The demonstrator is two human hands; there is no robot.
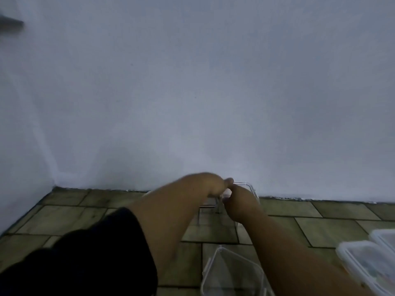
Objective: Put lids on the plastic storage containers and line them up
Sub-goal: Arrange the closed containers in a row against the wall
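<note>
Container at wall (pixel 245 190): sitting on the tiled floor (pixel 333 227) right against the base of the white wall (pixel 192 92), far end of reach, mostly hidden behind both hands; only a clear rim and corner showing.
Lid on it: appearing to rest on top, judging by the clear frame at the rim; not possible to tell whether seated.
Left hand (pixel 210 184): reaching across from the left, curled over the container's near-left top; grip looking clenched down on the rim or lid, though blur hiding the fingers, so not certain.
Right hand (pixel 239 202): bearing on the near-right side, thumb meeting the left hand; grip likewise not clearly readable.
Reason for hold: probably pressing from two sides to snap the lid down evenly, wall serving as a backstop and as the line for the row.
Open container (pixel 233 272): lying near, between the forearms, without a lid, likely waiting its turn.
Lidded containers (pixel 372 259): resting at the right edge of view, well apart from the wall, partly cut off.
Dark sleeve (pixel 89 259): filling the lower left corner.
Edges: wall meeting floor just behind the work; side wall closing the corner at far left.
Open room: bare tiles running along the wall on both sides, leaving space for lining up more.
</note>
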